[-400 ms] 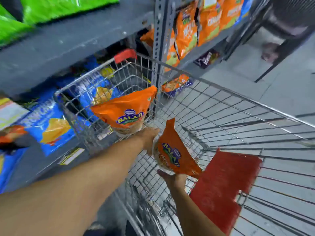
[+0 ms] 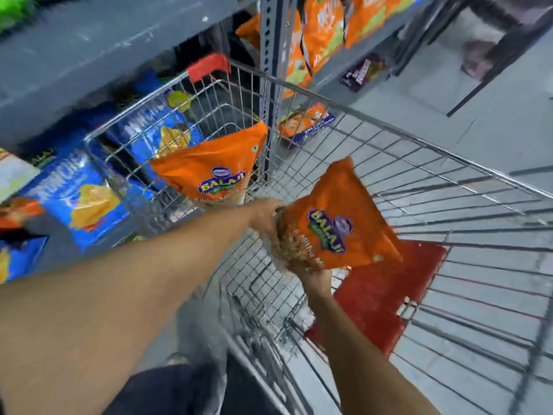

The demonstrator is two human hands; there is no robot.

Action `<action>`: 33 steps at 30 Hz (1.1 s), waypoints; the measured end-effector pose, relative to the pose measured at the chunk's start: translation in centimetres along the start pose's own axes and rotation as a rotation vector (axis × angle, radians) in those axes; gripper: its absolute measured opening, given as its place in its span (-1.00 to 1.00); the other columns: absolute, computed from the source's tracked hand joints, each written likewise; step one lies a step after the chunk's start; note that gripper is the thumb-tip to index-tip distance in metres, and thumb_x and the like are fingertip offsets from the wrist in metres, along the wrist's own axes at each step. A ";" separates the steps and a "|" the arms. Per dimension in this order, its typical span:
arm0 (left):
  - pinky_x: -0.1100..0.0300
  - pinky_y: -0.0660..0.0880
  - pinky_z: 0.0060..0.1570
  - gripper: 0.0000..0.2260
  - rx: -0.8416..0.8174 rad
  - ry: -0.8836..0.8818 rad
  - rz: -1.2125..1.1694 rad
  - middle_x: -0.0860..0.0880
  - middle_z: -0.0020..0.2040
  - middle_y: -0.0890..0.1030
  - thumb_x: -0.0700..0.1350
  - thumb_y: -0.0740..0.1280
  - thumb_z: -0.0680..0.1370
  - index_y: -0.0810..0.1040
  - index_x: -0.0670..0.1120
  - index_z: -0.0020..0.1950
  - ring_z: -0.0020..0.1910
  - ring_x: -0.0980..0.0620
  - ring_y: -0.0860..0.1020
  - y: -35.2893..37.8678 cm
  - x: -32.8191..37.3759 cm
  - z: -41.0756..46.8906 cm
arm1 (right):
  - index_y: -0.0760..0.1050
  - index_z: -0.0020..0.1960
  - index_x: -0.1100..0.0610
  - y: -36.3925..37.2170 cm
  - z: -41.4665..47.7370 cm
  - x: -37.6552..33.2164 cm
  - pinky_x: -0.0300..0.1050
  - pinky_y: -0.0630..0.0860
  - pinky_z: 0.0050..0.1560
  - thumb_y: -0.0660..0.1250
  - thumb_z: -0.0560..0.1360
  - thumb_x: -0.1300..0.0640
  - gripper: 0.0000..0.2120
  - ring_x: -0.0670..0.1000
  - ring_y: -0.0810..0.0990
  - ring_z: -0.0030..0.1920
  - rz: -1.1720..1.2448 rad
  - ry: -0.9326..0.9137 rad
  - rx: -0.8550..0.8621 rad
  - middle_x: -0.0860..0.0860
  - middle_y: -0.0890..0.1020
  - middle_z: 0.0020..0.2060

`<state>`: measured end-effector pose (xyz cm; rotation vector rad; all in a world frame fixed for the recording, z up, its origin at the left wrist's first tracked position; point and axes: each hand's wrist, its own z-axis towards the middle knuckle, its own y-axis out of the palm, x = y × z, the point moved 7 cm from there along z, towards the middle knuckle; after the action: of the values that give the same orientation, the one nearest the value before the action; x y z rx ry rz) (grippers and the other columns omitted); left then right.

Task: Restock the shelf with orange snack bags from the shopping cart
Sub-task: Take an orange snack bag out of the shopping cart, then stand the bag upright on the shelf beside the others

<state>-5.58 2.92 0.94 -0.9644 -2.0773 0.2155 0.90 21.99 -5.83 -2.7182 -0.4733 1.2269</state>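
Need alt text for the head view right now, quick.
Each hand holds an orange Balaji snack bag over the wire shopping cart: left hand the far bag, right hand the near bag. Shelves of blue chip bags stand behind.

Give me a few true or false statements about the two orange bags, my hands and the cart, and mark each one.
1. Each hand holds an orange bag. True: the left hand holds the farther bag, the right hand the nearer bag.
2. The shopping cart is full of bags. False: only the two held bags show in it.
3. Blue chip bags sit on the left shelf. True.
4. The cart's flap is green. False: red.
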 end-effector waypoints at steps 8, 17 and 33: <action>0.42 0.46 -0.03 -0.34 0.170 0.059 -0.176 0.08 0.21 0.50 -0.14 0.57 0.32 0.35 -0.04 0.35 0.16 0.15 0.46 -7.7 7.6 -17.4 | 0.55 -0.06 0.17 -1.3 -14.2 -14.6 -0.22 0.60 -0.11 0.47 0.27 0.48 -0.66 -0.08 0.69 -0.14 0.140 -0.355 -0.232 0.06 0.68 -0.08; 0.13 0.47 -0.06 -0.35 1.022 0.226 -0.186 -0.09 -0.06 0.64 0.24 0.55 0.09 0.57 -0.13 0.01 -0.08 0.11 0.51 -19.0 9.5 -45.6 | 0.53 0.06 0.14 5.5 -31.0 -32.9 -0.37 0.56 -0.21 0.52 0.20 0.41 -0.52 -0.19 0.66 -0.22 0.124 -0.865 -0.497 -0.10 0.72 -0.21; 0.13 0.53 -0.02 -0.67 1.805 0.369 -0.265 -0.03 -0.10 0.64 -0.14 0.61 0.24 0.59 -0.05 -0.08 -0.22 0.22 0.58 -36.9 3.4 -83.1 | 0.48 0.08 0.15 30.0 -60.3 -62.1 -0.31 0.57 0.00 0.45 0.39 0.30 -0.70 -0.21 0.62 -0.15 0.137 -1.476 -0.963 -0.03 0.69 -0.10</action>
<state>33.84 -34.49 73.87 0.3805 -0.9071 1.3116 14.35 -25.80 71.13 -1.5915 -1.1864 3.5984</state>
